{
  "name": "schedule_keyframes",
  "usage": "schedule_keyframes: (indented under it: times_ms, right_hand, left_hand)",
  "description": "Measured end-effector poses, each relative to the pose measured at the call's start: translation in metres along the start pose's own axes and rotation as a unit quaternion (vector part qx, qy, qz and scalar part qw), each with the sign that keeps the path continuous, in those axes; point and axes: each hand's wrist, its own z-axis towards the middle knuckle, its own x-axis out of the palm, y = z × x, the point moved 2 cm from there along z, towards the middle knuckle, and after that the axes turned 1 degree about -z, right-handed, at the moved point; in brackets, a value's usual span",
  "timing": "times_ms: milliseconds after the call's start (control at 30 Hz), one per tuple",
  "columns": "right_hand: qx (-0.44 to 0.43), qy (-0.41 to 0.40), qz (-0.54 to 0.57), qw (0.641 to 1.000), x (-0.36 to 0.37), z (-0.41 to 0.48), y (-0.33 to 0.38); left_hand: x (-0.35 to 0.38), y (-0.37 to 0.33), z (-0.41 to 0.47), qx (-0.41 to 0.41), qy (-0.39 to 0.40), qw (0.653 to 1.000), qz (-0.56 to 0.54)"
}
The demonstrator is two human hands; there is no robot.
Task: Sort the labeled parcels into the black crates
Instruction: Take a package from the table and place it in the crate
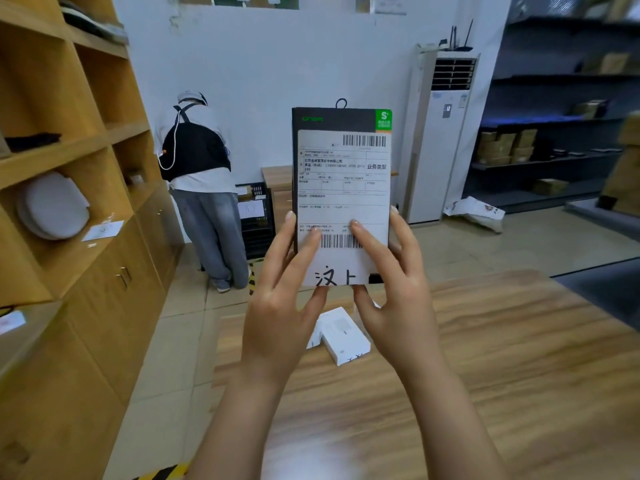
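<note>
I hold a flat black parcel (343,188) upright in front of me, above the wooden table (485,358). A white shipping label with barcodes and handwritten black characters covers most of its face. My left hand (280,299) grips its lower left edge, thumb on the label. My right hand (394,292) grips the lower right edge, thumb beside the lower barcode. Two small white boxes (341,336) lie on the table below the parcel. A black crate stack (256,216) with a paper tag stands on the floor by the far wall.
Another person (201,188) stands with their back to me beside the black crates. Wooden shelving and cabinets (69,202) line the left side. A white floor air conditioner (440,140) and dark racks with cardboard boxes (554,143) stand at the right.
</note>
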Motion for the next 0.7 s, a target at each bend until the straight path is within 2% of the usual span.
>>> schedule_keyframes:
  times_ms: [400,700]
  right_hand:
    - [0.097,0.086,-0.052,0.990,-0.125,-0.048,-0.046]
    - [0.142,0.101,-0.126,0.977,-0.199,-0.096,-0.059]
  left_hand:
    - [0.077,-0.101,-0.027,-0.073,0.095,0.991,-0.064]
    - [0.124,-0.150,-0.051,-0.118,0.226,0.954,-0.155]
